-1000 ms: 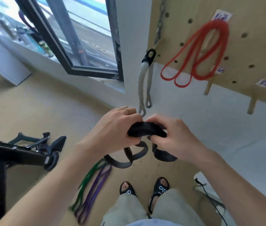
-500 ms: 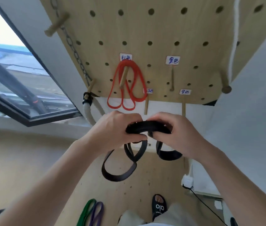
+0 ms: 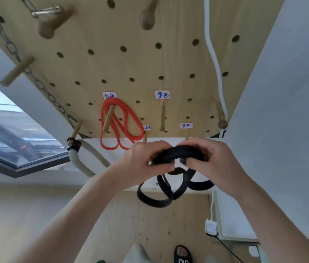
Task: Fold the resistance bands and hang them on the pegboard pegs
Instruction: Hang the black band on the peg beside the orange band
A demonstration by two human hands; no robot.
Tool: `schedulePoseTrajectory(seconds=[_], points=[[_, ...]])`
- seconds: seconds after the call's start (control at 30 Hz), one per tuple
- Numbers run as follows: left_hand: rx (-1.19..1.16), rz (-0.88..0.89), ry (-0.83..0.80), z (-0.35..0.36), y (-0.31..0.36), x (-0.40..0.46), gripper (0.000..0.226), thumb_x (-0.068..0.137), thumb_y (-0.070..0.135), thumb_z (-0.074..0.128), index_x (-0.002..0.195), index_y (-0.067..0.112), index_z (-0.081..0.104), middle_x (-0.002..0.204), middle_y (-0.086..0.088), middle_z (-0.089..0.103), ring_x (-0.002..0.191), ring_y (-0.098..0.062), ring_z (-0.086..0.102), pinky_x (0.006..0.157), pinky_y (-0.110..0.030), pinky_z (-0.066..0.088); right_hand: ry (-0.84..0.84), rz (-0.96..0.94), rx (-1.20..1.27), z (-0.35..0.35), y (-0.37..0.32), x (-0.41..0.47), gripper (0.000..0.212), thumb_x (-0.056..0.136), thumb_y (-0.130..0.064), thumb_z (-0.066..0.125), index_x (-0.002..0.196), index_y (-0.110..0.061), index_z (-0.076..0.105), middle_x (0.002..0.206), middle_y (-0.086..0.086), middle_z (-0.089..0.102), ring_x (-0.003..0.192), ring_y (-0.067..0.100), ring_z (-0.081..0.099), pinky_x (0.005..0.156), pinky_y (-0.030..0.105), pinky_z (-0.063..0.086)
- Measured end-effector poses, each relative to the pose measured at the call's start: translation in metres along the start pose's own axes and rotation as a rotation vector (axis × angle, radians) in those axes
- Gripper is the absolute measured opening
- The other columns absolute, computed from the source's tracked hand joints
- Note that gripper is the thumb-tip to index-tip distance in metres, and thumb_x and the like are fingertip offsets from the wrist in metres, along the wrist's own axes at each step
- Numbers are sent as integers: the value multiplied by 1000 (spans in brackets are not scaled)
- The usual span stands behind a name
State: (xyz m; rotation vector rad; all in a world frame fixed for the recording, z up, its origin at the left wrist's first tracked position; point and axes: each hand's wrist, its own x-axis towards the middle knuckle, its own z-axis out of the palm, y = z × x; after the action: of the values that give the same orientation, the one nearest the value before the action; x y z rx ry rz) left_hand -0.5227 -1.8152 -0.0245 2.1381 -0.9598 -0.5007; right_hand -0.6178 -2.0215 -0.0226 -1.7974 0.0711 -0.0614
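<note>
A black resistance band [image 3: 176,154], folded into several loops, is held in front of me just below the wooden pegboard [image 3: 131,63]. My left hand [image 3: 142,160] grips its top fold from the left, my right hand [image 3: 212,158] pinches it from the right, and loose loops hang beneath. A red band [image 3: 120,122] hangs folded on a labelled peg. An empty peg [image 3: 162,115] under a handwritten label stands straight above my hands.
A chain [image 3: 36,80] and a pale rope loop [image 3: 85,160] hang at the board's left. A white cord [image 3: 215,59] runs down its right side. Window [image 3: 7,141] at left, white wall right, a charger [image 3: 211,226] plugged in low.
My view has tilted further up toward the pegboard, so the board now fills the top. Both hands keep the same hold on the black band, raised closer to the pegs.
</note>
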Motion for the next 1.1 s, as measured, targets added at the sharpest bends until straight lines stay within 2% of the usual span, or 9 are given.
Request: schedulePoseTrajectory(seconds=[0.17, 0.33, 0.53, 0.67, 0.8, 0.83, 0.87, 0.93, 1.1], points=[[-56, -30, -35, 5, -4, 13, 26, 91, 12, 75, 113, 24, 68, 100, 16, 76, 99, -5, 73, 93, -38, 59, 15, 56, 33, -11, 1, 8, 37, 85, 5, 71, 104, -26, 77, 96, -5, 78, 97, 14, 73, 98, 44, 56], [-185, -29, -59, -5, -12, 30, 29, 91, 2, 74, 117, 15, 70, 104, 10, 78, 105, -5, 73, 99, -26, 55, 49, 109, 48, -16, 4, 19, 40, 83, 6, 74, 107, -27, 75, 98, -4, 79, 97, 14, 74, 99, 46, 55], [-221, 5, -74, -19, -12, 56, 20, 92, 11, 75, 111, 16, 72, 100, 7, 78, 99, -9, 74, 95, -27, 57, 90, 98, 84, -20, -3, 39, 41, 82, 5, 74, 107, -27, 75, 104, -2, 77, 100, 16, 73, 97, 48, 56], [-222, 58, -82, -36, -16, 63, 17, 94, 16, 73, 111, 14, 72, 98, 0, 78, 98, -18, 75, 94, -41, 58, 61, 65, 105, -18, -8, 51, 25, 88, -9, 77, 102, -29, 76, 98, 0, 77, 96, 18, 73, 95, 47, 57], [-259, 61, -52, -54, -24, 67, 19, 93, 13, 74, 112, 15, 73, 101, -1, 78, 101, -21, 75, 95, -46, 59, 75, 44, 129, -9, -14, 67, 16, 92, -17, 74, 100, -31, 76, 95, 2, 76, 93, 30, 70, 86, 60, 55], [-254, 65, -37, -58, -28, 68, 20, 92, 12, 75, 112, 15, 73, 101, 0, 78, 100, -22, 75, 94, -48, 59, 76, 41, 137, -7, -15, 71, 14, 93, -18, 73, 100, -29, 77, 92, 0, 76, 90, 29, 70, 81, 57, 55], [-246, 67, -25, -61, -31, 69, 20, 92, 12, 76, 111, 14, 73, 101, 0, 78, 99, -22, 75, 93, -50, 59, 79, 36, 146, -5, -14, 75, 11, 94, -18, 71, 100, -26, 77, 88, -3, 76, 85, 23, 70, 75, 47, 57], [-232, 65, -22, -65, -39, 68, 20, 91, 11, 77, 110, 15, 72, 100, 0, 78, 96, -22, 75, 90, -51, 59, 72, 40, 169, 0, -12, 81, 9, 95, -16, 69, 98, -21, 76, 80, -8, 73, 77, 8, 66, 72, 22, 51], [-130, 103, -20, -71, -55, 63, 19, 95, 15, 72, 112, 24, 73, 95, 1, 76, 89, -22, 73, 82, -52, 56, 46, 68, 183, 13, -6, 91, 9, 94, -11, 70, 99, -16, 76, 83, -3, 75, 78, 3, 68, 75, 17, 50]])
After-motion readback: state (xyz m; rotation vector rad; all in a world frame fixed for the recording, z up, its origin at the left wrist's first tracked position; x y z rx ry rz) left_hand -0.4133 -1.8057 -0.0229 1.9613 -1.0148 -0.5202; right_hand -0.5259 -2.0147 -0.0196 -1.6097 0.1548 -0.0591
